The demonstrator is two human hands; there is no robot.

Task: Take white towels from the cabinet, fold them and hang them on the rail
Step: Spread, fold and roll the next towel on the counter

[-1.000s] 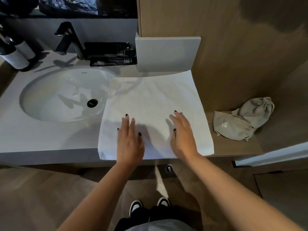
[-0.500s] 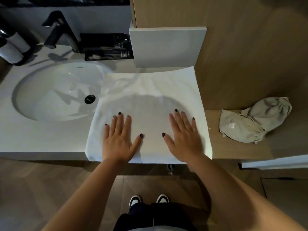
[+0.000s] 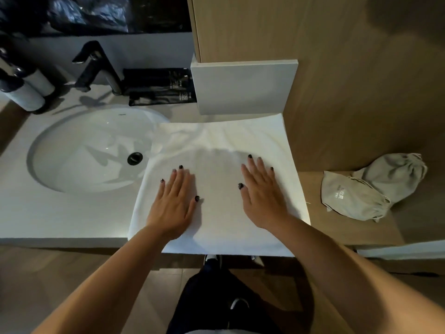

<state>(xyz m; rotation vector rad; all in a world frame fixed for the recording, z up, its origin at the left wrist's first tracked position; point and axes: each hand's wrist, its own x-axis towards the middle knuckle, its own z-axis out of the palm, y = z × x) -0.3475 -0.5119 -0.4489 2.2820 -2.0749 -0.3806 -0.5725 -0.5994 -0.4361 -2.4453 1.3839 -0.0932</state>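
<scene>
A white towel (image 3: 216,143) lies spread flat on the white vanity counter (image 3: 60,213), just right of the sink; its near edge hangs slightly over the counter's front. My left hand (image 3: 172,203) rests palm down on the towel's near left part, fingers straight. My right hand (image 3: 261,191) presses flat on its near right part, fingers straight and a little spread. No cabinet interior or towel rail shows in this view.
An oval sink (image 3: 89,150) with a black faucet (image 3: 96,66) takes up the left. Black packets (image 3: 159,88) and two dispenser bottles (image 3: 24,92) stand behind it. A white block (image 3: 243,88) sits behind the towel. Grey cloth bags (image 3: 370,189) lie on the wooden shelf at right.
Both hands have slid slightly forward and outward across the towel, smoothing it. The towel stays flat in place; the camera has shifted a little.
</scene>
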